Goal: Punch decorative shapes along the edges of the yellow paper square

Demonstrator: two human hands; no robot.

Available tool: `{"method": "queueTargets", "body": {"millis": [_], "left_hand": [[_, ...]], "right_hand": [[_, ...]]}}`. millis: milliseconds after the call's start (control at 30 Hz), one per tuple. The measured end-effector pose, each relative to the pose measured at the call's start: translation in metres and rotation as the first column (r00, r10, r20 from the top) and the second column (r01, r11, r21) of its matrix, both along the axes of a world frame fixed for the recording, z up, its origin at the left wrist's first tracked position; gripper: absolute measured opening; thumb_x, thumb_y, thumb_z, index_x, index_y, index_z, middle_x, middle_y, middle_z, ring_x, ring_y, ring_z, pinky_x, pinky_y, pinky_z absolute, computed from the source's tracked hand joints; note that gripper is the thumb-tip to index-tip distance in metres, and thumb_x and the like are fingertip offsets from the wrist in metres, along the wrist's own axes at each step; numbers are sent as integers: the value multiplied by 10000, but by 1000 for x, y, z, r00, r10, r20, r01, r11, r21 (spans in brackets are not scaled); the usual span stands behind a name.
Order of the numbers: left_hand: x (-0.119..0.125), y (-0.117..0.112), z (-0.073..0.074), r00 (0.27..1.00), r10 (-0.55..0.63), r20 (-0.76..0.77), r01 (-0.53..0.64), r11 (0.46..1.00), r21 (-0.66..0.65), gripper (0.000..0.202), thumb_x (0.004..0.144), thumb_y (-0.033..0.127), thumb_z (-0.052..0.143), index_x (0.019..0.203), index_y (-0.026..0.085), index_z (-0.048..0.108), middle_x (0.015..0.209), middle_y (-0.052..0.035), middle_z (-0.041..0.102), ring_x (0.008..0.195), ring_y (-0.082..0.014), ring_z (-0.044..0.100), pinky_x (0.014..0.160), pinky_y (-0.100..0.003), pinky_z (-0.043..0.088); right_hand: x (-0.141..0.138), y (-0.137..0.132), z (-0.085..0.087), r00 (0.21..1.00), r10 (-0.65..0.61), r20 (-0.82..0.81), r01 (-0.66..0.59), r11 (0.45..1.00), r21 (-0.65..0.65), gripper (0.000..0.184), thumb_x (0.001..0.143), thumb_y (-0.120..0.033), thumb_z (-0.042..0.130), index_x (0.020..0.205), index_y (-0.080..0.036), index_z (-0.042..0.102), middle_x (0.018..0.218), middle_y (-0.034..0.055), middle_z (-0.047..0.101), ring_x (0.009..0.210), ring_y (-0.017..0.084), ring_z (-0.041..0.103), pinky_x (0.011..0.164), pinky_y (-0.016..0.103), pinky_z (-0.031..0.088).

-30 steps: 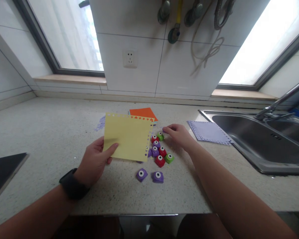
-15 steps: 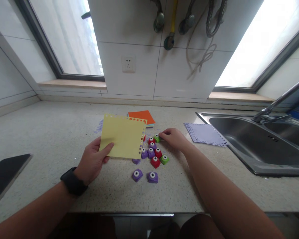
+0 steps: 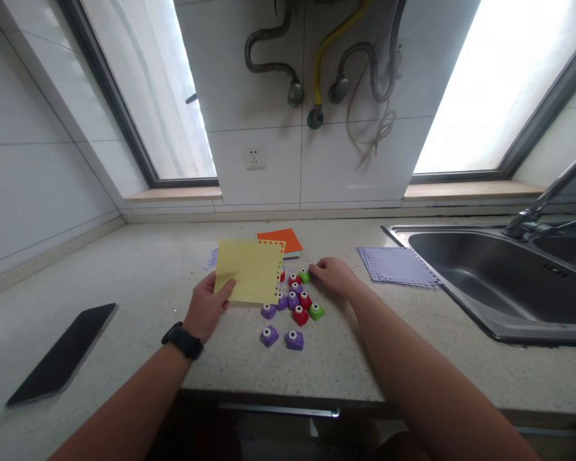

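My left hand [image 3: 205,310] pinches a yellow sheet of paper [image 3: 247,272] by its lower left corner, thumb on top. Small shapes are punched along the sheet's top and right edges. My right hand [image 3: 333,276] has its fingers drawn together beside a green craft punch [image 3: 304,276]; what the fingertips grip, if anything, is hidden. Below the hand are a red craft punch [image 3: 300,315], another green punch [image 3: 316,312] and several purple ones. Nearest to me lie two purple craft punches [image 3: 294,340]. The sheet's lower right edge hangs just above a few of the punches.
Orange paper [image 3: 288,238] tops a stack behind the yellow sheet. Lilac punched sheets [image 3: 398,266] lie at the right, against the steel sink [image 3: 461,326]. A flat black object [image 3: 64,355] rests at the left. Purple scraps [image 3: 212,258] are scattered behind my left hand.
The view has tilted up and shifted left. My left hand and the yellow sheet sit a little closer to the punches. My right hand stays by the green punch.
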State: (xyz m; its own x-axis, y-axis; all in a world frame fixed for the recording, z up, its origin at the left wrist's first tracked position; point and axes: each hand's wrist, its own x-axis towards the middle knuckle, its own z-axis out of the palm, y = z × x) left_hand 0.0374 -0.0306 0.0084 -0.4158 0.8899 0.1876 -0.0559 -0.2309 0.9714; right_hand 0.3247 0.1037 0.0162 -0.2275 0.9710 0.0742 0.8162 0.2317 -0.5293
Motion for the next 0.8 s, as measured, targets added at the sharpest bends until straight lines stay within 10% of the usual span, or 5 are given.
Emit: {"method": "queueTargets", "body": {"millis": [333, 500, 800], "left_hand": [[28, 81, 15, 988, -5, 156, -11, 995, 101, 403, 759, 367, 841, 1088, 176, 708, 991, -35, 733, 668, -111, 631, 503, -204, 473], [-5, 95, 1, 981, 2, 193, -13, 998, 57, 369, 961, 338, 648, 1290, 176, 610, 1285, -113, 643, 1058, -258, 671, 870, -474, 585], [-10, 111, -10, 957, -25, 289, -4, 995, 99, 369, 717, 291, 866, 1047, 206, 726, 975, -20, 763, 675, -116, 688, 464, -177, 505]], "right_hand": [[6, -2, 6, 991, 11, -132, 6, 992, 130, 254, 947, -294, 549, 948, -141, 752, 946, 125, 779, 866, 216, 689, 742, 285, 442], [6, 0, 8, 974, 68, -215, -12, 967, 255, 233, 943, -252, 540, 1035, -155, 730, 994, 102, 764, 903, 208, 681, 801, 289, 464], [-12, -9, 12, 970, 179, -166, -108, 924, 367, 214, 926, -187, 554, 1087, -167, 693, 1002, 91, 730, 951, 217, 657, 834, 323, 484]]}}
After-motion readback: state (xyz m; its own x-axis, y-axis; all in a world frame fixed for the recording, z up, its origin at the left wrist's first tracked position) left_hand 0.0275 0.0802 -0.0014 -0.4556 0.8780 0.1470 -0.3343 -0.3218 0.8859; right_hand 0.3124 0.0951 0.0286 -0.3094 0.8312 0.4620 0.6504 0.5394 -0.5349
